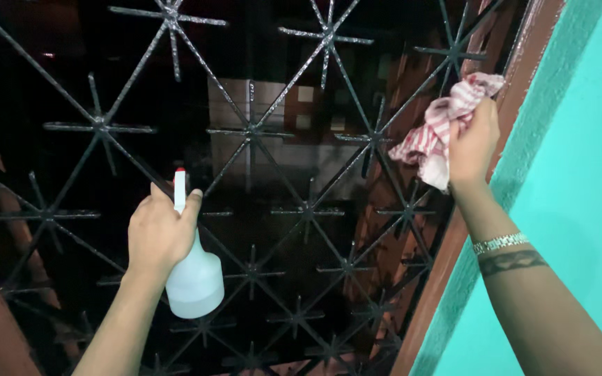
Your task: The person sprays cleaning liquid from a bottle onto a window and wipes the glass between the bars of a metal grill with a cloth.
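The left hand (156,233) is clamping a white plastic spray bottle (193,275); the right hand (474,143) is gripping a red-striped cloth (440,129), which may be snagging on the black iron star-pattern grille (252,132).

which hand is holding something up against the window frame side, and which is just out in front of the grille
The right hand presses the red-and-white checked cloth by the brown window frame. The left hand holds a white spray bottle before the grille.

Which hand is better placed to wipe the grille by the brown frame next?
Probably the right hand: it grips the striped cloth against the grille beside the frame. The left hand holds the spray bottle.
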